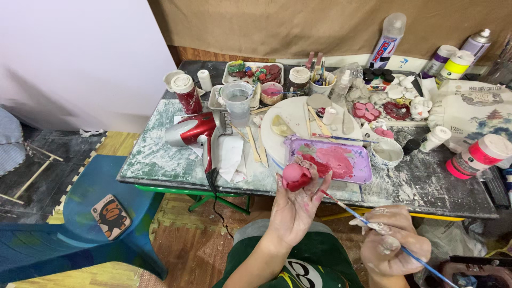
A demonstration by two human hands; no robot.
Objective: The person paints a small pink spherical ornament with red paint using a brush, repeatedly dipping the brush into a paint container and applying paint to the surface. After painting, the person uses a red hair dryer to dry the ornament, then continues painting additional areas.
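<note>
Head-worn view, steeply down, close over table (160,160)

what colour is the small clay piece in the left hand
Pinkish red, seen in the head view: clay piece in the left hand.

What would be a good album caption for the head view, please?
Left hand holds a pink clay piece while right hand holds a paintbrush beside the paint tray.

Both forearms bare, no sleeves reaching into view. My left hand (296,205) is smeared with pink and red paint across the fingers and palm. My right hand (393,242) is coated in pale, dried clay residue, thickest on knuckles and fingertips, with flecks of paint. No rings, watch or gloves visible. I wear a dark green garment across my lap, marked with a white-and-yellow printed emblem. Grey fabric shows just above it.
</note>
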